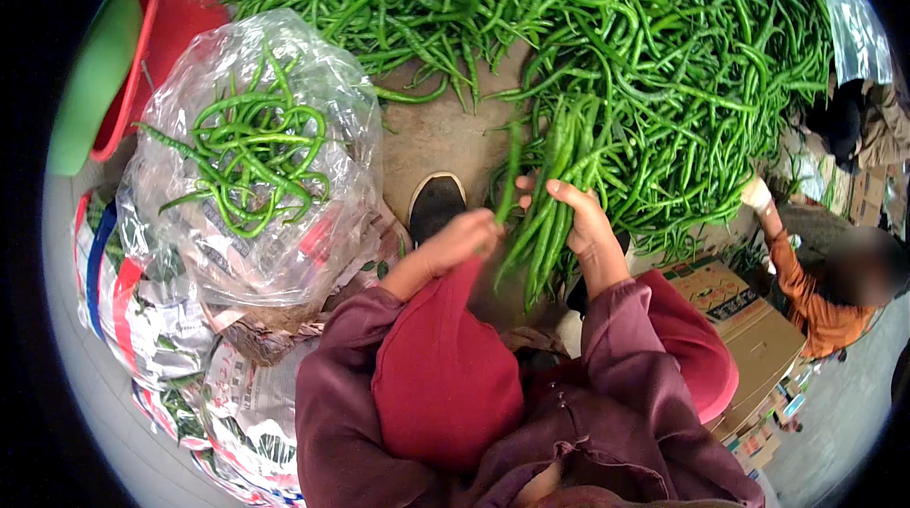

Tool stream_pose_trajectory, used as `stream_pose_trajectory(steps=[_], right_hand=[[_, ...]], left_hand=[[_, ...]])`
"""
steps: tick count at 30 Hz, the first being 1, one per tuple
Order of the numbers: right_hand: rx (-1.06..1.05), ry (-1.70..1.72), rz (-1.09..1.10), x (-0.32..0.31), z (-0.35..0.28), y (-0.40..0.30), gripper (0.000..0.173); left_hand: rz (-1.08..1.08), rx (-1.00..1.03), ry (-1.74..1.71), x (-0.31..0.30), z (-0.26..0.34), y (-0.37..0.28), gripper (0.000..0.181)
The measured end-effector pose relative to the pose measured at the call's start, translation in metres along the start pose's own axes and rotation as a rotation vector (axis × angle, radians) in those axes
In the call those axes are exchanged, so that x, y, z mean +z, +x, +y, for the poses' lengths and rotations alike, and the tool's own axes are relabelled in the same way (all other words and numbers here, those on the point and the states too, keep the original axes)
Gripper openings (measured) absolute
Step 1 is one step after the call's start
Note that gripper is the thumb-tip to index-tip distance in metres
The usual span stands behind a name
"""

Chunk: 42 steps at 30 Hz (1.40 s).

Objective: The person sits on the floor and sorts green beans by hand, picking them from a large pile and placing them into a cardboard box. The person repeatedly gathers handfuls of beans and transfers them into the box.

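Note:
A bunch of long green chili peppers (561, 145) is gripped in my right hand (586, 220), thumb across it and most tips pointing down. To its left, my left hand (466, 241) pinches one green chili pepper (512, 170), slightly blurred. Beyond both hands spreads a large heap of the same peppers (668, 67). At my left, a clear plastic bag (334, 81) lies spread open with a small tangle of peppers (249, 152) in its middle. Printed paper shows through the bag.
A red bucket (178, 17) stands at the upper left. Striped woven sacks (135, 309) holding peppers line the left side. Cardboard boxes (739, 316) are at my right. A co-worker in an orange sleeve (789, 266) reaches a gloved hand (755, 192) to the heap. My dark shoe (437, 206) is on the floor.

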State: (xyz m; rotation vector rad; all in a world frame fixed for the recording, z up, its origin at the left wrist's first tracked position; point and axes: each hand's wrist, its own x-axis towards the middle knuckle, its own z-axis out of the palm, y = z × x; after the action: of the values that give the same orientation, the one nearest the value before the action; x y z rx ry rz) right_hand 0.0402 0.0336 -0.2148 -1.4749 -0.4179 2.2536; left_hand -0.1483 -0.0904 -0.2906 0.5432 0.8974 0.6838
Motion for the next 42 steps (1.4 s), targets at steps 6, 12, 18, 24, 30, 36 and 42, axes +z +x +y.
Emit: stream_pose_trajectory(steps=[6,12,18,24,30,36,42], right_hand=[[-0.023,-0.031,0.056,0.012,0.019,0.000,0.041],[-0.246,0.058,0.103,-0.001,0.001,-0.052,0.038],[-0.391,-0.185,0.024,-0.004,-0.022,-0.118,0.067],[-0.940,0.058,-0.130,-0.016,-0.046,-0.221,0.056],[-1.252,0.257,0.024,-0.093,-0.098,-0.405,0.053],[-1.501,-0.549,0.902,-0.247,-0.104,-0.544,0.051],[-0.204,-1.166,1.330,-0.386,-0.037,-0.512,0.052]], left_hand=[[0.087,0.108,0.794,0.009,0.006,0.005,0.023],[0.004,-0.025,0.275,0.038,0.073,-0.009,0.015],[-0.130,0.059,1.018,0.130,0.158,-0.018,0.027],[-0.247,0.233,1.353,0.234,0.216,-0.040,0.024],[-0.172,0.589,1.092,0.339,0.241,-0.080,0.051],[-0.120,0.376,1.302,0.299,0.221,-0.100,0.038],[-0.148,0.241,1.619,0.282,0.207,-0.091,0.027]])
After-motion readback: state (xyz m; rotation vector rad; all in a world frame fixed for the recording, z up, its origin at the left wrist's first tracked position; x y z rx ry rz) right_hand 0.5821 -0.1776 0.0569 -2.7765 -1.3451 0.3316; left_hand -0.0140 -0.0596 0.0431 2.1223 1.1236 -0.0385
